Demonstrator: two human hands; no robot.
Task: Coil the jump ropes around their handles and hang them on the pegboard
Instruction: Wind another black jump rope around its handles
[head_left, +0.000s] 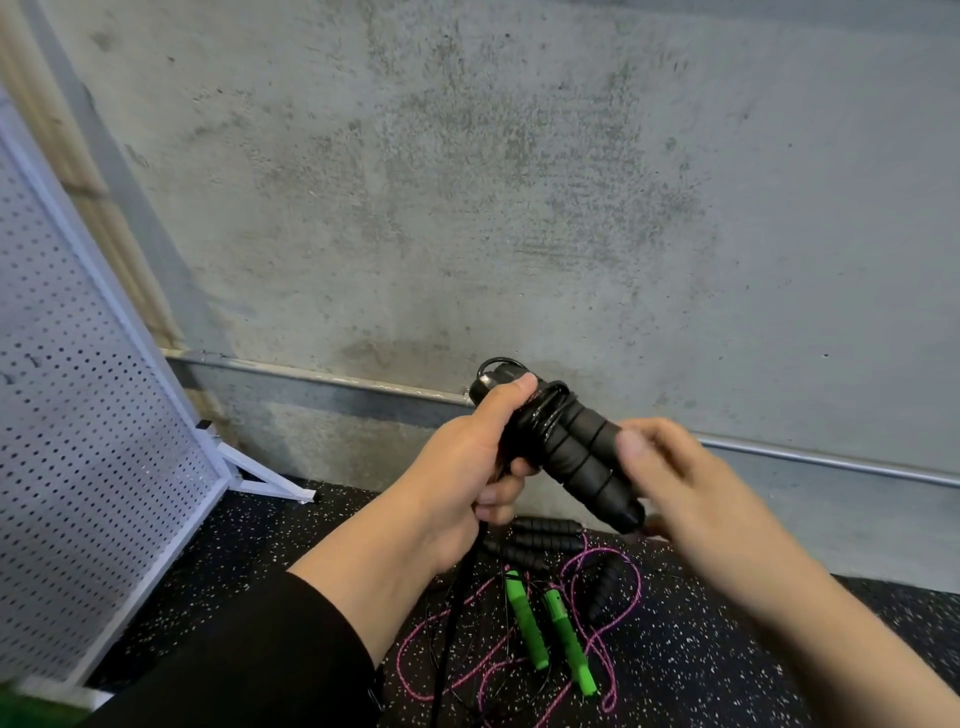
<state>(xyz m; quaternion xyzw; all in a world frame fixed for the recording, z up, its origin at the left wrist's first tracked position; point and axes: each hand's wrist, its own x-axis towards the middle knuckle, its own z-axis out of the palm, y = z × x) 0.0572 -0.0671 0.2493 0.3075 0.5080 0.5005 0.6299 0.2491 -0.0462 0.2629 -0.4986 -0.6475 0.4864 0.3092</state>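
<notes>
Head view | step: coiling black rope (540, 421) round paired black handles (576, 452) | left hand (467, 467) fingers curled round upper handle end; right hand (670, 467), blurred, fingers at lower end, grip cannot tell | next, judged: wind trailing tail below left fingers, secure, hang on pegboard (78, 415) | floor (727, 649) below fingers: green handles (524, 618) 2, loose black handles 4, pink rope (618, 613) 1.

Head cam, single view: looks fwd/down, close on hands, concrete wall (519, 182) just ahead.
</notes>
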